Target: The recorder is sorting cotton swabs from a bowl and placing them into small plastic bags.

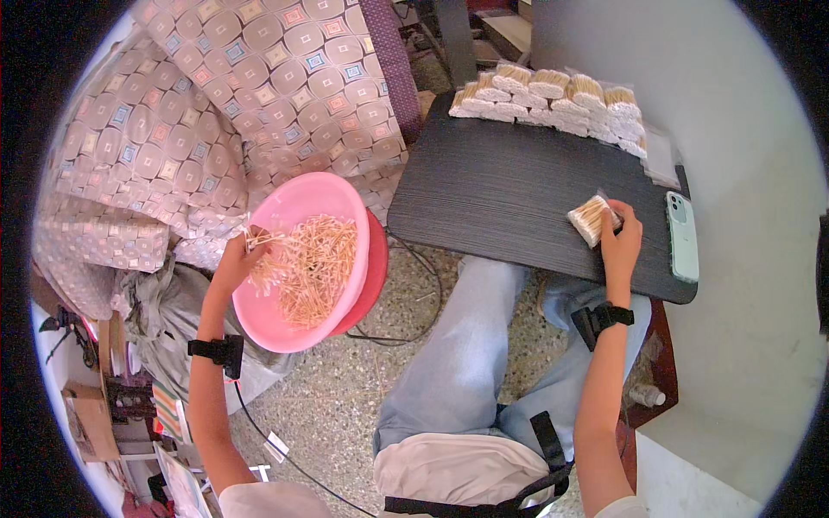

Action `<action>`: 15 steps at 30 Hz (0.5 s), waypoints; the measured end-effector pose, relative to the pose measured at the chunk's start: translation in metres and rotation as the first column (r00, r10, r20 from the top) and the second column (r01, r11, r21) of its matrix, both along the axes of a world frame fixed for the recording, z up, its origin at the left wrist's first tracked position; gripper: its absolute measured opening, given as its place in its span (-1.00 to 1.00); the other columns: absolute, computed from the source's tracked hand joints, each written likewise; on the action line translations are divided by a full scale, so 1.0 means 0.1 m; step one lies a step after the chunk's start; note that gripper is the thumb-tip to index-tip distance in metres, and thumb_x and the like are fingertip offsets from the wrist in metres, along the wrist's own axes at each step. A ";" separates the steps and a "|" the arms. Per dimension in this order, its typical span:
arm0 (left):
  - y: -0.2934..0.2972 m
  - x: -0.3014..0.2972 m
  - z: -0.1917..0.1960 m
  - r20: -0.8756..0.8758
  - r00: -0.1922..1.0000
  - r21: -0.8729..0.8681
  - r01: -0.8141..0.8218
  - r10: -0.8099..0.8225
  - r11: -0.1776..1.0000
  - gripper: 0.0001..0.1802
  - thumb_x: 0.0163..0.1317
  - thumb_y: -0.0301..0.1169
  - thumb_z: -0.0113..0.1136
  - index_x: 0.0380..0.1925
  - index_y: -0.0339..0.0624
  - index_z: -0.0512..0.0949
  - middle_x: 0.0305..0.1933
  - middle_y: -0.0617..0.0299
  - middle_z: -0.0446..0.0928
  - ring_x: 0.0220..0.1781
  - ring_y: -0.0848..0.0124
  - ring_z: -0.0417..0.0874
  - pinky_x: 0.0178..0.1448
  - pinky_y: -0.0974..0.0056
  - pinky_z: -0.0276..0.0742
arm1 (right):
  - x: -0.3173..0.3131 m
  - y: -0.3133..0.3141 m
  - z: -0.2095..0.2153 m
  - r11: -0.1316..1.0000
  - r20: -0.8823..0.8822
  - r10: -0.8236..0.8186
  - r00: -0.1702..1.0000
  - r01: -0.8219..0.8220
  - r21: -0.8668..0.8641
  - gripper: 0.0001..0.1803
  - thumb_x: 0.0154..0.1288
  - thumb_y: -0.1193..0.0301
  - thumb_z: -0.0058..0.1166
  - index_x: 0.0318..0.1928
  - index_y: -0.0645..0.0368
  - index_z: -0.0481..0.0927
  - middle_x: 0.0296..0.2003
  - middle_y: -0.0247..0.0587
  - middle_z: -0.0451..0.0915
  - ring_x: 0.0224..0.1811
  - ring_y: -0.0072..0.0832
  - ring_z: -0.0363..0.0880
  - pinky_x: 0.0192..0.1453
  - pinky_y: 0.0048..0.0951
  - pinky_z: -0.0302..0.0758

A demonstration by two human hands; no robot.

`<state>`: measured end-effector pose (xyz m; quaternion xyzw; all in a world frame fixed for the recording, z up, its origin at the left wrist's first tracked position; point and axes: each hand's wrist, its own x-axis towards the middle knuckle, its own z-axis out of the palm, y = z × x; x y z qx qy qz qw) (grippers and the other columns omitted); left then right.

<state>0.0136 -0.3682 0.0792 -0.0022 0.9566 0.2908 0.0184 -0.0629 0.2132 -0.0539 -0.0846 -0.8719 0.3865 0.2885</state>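
Speckled terrazzo floor point(345, 406) runs under us, with a dark wood-grain board point(501, 198) laid across our knees as a bench and a grey wall close on the right.

Our left hand point(237, 259) is dipped over the rim of the pink bowl point(298, 207), fingers pinched on a small tuft of cotton swabs point(315, 263) lifted from the loose heap inside. Our right hand point(622, 237) rests on the board, curled round a clear bag point(591, 220) of swabs and holding it at its open end.

We judge the step to be filling: one hand gathers a bunch, the other keeps the bag ready. The next move seems to call for squaring the sticks so that they lie parallel, then carrying them across the gap between bowl and board without shedding any.

The swabs are thin pale sticks with white tips, tangled every way in the bowl, packed tight and even in the bag. The bowl is smooth plastic, nested on a red one. Further out, finished packs point(553, 99) sit in a row at the far edge of the board, a phone point(682, 233) lies beside our right hand, and patterned cloth point(224, 95) is draped behind the bowl.
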 end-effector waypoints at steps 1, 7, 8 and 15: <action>0.04 -0.01 0.01 -0.009 1.000 0.015 -0.015 0.015 1.000 -0.91 0.22 -0.51 0.06 -0.32 -0.32 0.48 -0.42 0.29 0.51 -0.33 0.52 0.49 -0.19 0.38 0.41 | 0.01 0.01 0.00 1.000 -0.011 0.000 1.000 0.000 0.007 -0.78 0.26 0.34 0.04 -0.13 0.15 0.55 -0.21 -0.06 0.57 -0.08 -0.15 0.44 0.05 -0.24 0.35; 0.03 0.01 0.08 -0.043 0.999 0.001 -0.024 0.024 1.000 -0.91 0.23 -0.52 0.05 -0.30 -0.31 0.48 -0.41 0.29 0.51 -0.32 0.54 0.49 -0.19 0.39 0.41 | 0.00 -0.03 0.03 1.000 0.003 0.008 1.000 -0.008 -0.002 -0.77 0.26 0.33 0.04 -0.13 0.15 0.56 -0.21 -0.07 0.57 -0.09 -0.16 0.44 0.05 -0.25 0.36; 0.05 0.01 0.09 -0.042 0.999 0.002 -0.021 0.021 1.000 -0.91 0.23 -0.52 0.05 -0.30 -0.31 0.48 -0.41 0.29 0.51 -0.32 0.54 0.49 -0.19 0.39 0.41 | 0.00 -0.02 0.03 1.000 0.007 0.004 1.000 -0.004 -0.009 -0.77 0.26 0.33 0.04 -0.13 0.15 0.56 -0.22 -0.07 0.57 -0.09 -0.16 0.44 0.04 -0.25 0.36; 0.06 -0.02 0.17 -0.045 0.998 0.039 -0.039 0.041 0.998 -0.90 0.23 -0.52 0.06 -0.27 -0.32 0.49 -0.42 0.31 0.51 -0.32 0.55 0.49 -0.19 0.40 0.40 | 0.02 -0.03 0.03 1.000 -0.001 -0.004 1.000 0.004 0.009 -0.78 0.26 0.33 0.05 -0.14 0.14 0.56 -0.23 -0.07 0.57 -0.11 -0.16 0.44 0.02 -0.23 0.37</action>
